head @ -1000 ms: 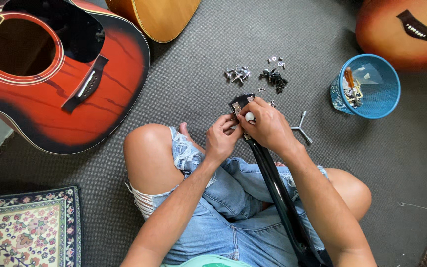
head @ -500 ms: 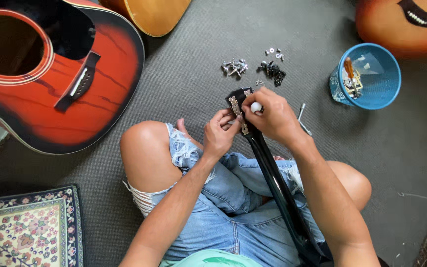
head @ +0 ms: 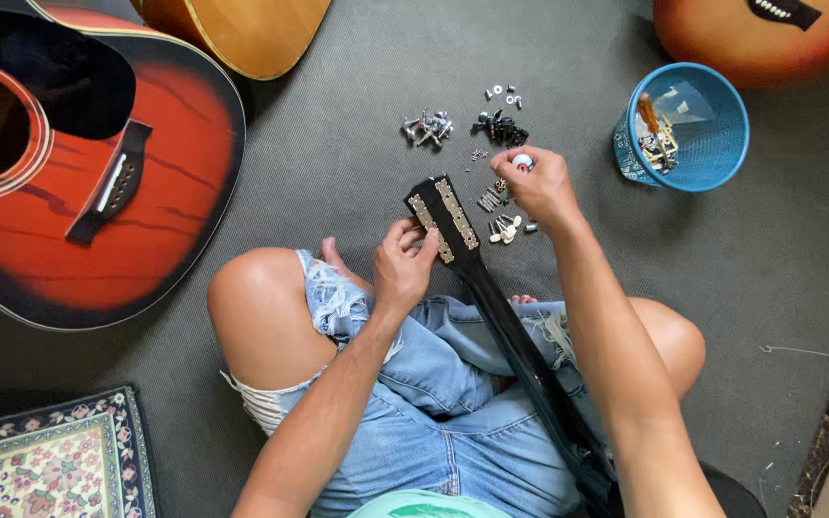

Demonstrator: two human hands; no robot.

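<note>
A person sits cross-legged on a grey carpeted floor (head: 319, 153), seen from above. A black guitar neck (head: 520, 355) lies across the lap, its headstock (head: 443, 219) pointing away from the body.

The left hand (head: 403, 264) has its fingers (head: 413, 233) clamped on the near edge of the headstock. The right hand (head: 541, 187) is just beyond the headstock, fingers pinched together on a small white-tipped part (head: 522, 161).

Just past the right fingers lie loose screws and pegs (head: 501, 216), with more small metal parts (head: 428, 127) and black parts (head: 503, 128) farther out. A blue basket (head: 698, 158) sits well to the right of them.

The neck looks stiff, long and fairly light, best steadied at the headstock edges. The tiny parts look slippery and easy to drop, needing a fingertip pinch.
</note>
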